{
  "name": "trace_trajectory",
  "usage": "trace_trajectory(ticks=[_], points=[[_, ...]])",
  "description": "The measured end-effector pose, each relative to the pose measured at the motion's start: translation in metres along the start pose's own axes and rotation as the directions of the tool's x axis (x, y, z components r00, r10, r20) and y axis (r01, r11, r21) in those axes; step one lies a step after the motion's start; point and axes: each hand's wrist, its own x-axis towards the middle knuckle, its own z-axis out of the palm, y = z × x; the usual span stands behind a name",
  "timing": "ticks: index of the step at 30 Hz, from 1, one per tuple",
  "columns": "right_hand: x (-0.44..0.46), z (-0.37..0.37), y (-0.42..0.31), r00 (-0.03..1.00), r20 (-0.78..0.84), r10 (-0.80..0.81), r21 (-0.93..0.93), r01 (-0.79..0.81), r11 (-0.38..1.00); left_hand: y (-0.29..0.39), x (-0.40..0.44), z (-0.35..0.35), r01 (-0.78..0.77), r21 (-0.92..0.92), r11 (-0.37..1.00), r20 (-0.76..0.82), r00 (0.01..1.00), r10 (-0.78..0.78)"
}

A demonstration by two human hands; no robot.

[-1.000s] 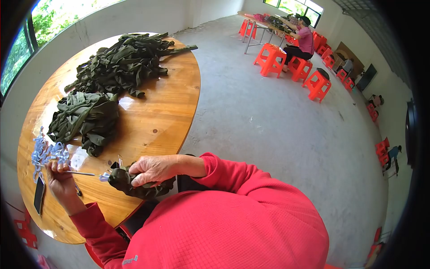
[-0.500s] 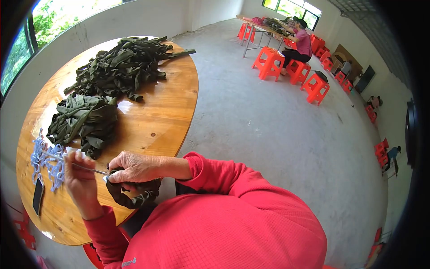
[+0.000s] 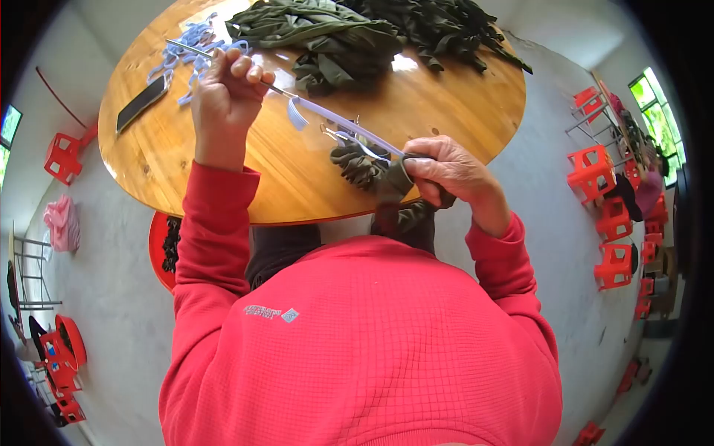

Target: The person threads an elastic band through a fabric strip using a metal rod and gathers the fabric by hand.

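The left hand (image 3: 227,104) has its fingers curled round a thin rod (image 3: 190,49), the right hand (image 3: 455,175) pinches green cloth (image 3: 394,184), seemingly keeping the pale strip (image 3: 343,122) between both hands' fingers taut.

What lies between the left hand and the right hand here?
In the head view, a thin metal rod extends from the left hand, then a pale strip runs to dark green fabric in the right hand.
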Motion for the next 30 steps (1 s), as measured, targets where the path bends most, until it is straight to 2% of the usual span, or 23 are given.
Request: trace_trajectory(ticks=[2,5,9,10,12,15,16,17,19,20,21,22,23,24,25,26,27,28,29,30], points=[[-0.004,-0.007,0.003,0.998,0.045,0.04,0.005,-0.04,0.999,0.015,0.0,-0.005,-0.03,0.022,0.999,0.002,1.0,0.03],[-0.006,-0.023,0.003,0.988,0.121,0.096,-0.109,-0.083,0.991,0.044,0.005,-0.011,-0.081,0.031,0.996,0.018,0.997,0.08],[-0.01,-0.038,-0.005,0.966,0.101,0.238,-0.272,-0.203,0.941,0.091,0.009,-0.011,-0.139,0.073,0.988,0.048,0.99,0.136],[-0.012,-0.04,-0.007,0.97,0.074,0.232,-0.257,-0.206,0.944,0.1,0.01,-0.007,-0.191,0.123,0.974,0.004,0.981,0.192],[-0.014,-0.044,-0.01,0.975,0.021,0.219,-0.231,-0.208,0.95,0.118,0.011,-0.001,-0.229,0.123,0.966,0.023,0.973,0.228],[-0.016,-0.061,-0.02,0.978,0.021,0.209,-0.212,-0.2,0.957,0.151,0.015,0.021,-0.305,0.159,0.939,0.012,0.952,0.307],[-0.016,-0.066,-0.027,0.979,-0.02,0.205,-0.289,-0.202,0.936,0.167,0.019,0.025,-0.265,0.117,0.957,0.108,0.962,0.253],[-0.016,-0.071,-0.035,0.986,-0.058,0.158,-0.326,-0.168,0.93,0.182,0.024,0.031,-0.325,0.134,0.936,0.116,0.943,0.311],[-0.02,-0.077,-0.051,0.99,-0.122,0.066,-0.398,-0.109,0.911,0.21,0.034,0.047,-0.339,0.15,0.929,0.108,0.939,0.326],[-0.021,-0.074,-0.065,0.978,-0.192,0.085,-0.352,-0.149,0.924,0.22,0.036,0.055,-0.344,0.132,0.929,0.146,0.934,0.325],[-0.022,-0.069,-0.074,0.97,-0.241,-0.03,-0.455,-0.086,0.886,0.227,0.04,0.059,-0.344,0.114,0.932,0.182,0.93,0.321],[-0.022,-0.07,-0.08,0.959,-0.266,-0.095,-0.527,-0.062,0.847,0.256,0.053,0.044,-0.296,0.131,0.946,0.454,0.866,0.208],[-0.022,-0.073,-0.085,0.945,-0.283,-0.164,-0.597,-0.04,0.801,0.293,0.068,0.035,-0.405,0.338,0.849,0.259,0.908,0.33],[-0.022,-0.075,-0.091,0.928,-0.285,-0.24,-0.685,-0.022,0.728,0.331,0.085,0.032,-0.44,0.547,0.713,0.08,0.875,0.478],[-0.022,-0.078,-0.094,0.908,-0.3,-0.294,-0.718,-0.012,0.696,0.35,0.095,0.035,-0.396,0.733,0.553,-0.063,0.77,0.635],[-0.022,-0.081,-0.096,0.884,-0.313,-0.347,-0.749,-0.005,0.662,0.226,0.047,0.116,-0.366,0.878,0.309,-0.046,0.577,0.815],[-0.024,-0.085,-0.098,0.854,-0.331,-0.401,-0.78,-0.009,0.625,0.229,0.045,0.12,-0.494,0.764,0.415,-0.077,0.569,0.819],[-0.022,-0.095,-0.092,0.809,-0.269,-0.522,-0.881,0.013,0.474,0.232,0.051,0.123,-0.607,0.605,0.515,-0.111,0.576,0.81],[-0.021,-0.094,-0.093,0.767,-0.187,-0.614,-0.936,0.052,0.349,0.239,0.053,0.115,-0.611,0.519,0.597,0.015,0.705,0.709],[-0.018,-0.097,-0.087,0.743,-0.216,-0.634,-0.957,-0.031,0.29,0.25,0.053,0.094,-0.593,0.421,0.686,0.165,0.794,0.585]])
